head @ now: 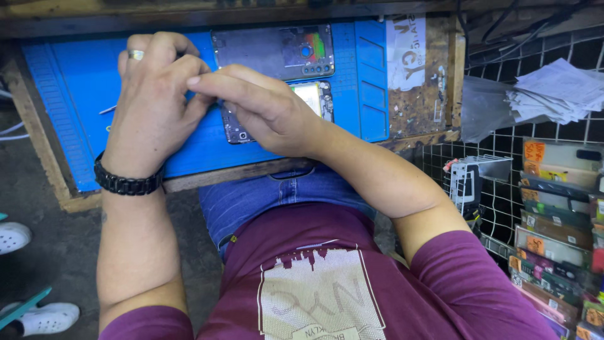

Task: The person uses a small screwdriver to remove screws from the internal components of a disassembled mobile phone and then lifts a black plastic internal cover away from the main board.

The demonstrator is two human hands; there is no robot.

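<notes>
My left hand (pixel 151 104), with a ring and a black wristband, is curled over the left end of an opened phone body (pixel 314 97) that lies on the blue work mat (pixel 82 82). My right hand (pixel 264 107) rests across the same phone, its fingertips meeting the left hand's fingers and pinching something too small to make out. Most of the phone is hidden under both hands. A detached grey phone back cover (pixel 274 53) with a camera cutout lies just beyond the hands.
Thin metal tweezers (pixel 108 109) poke out left of my left hand. A worn wooden bench edge (pixel 421 101) borders the mat. At right, a wire grid (pixel 497 195) holds packaged items (pixel 553 220) and a stack of papers (pixel 557 91). White shoes (pixel 38 318) are on the floor.
</notes>
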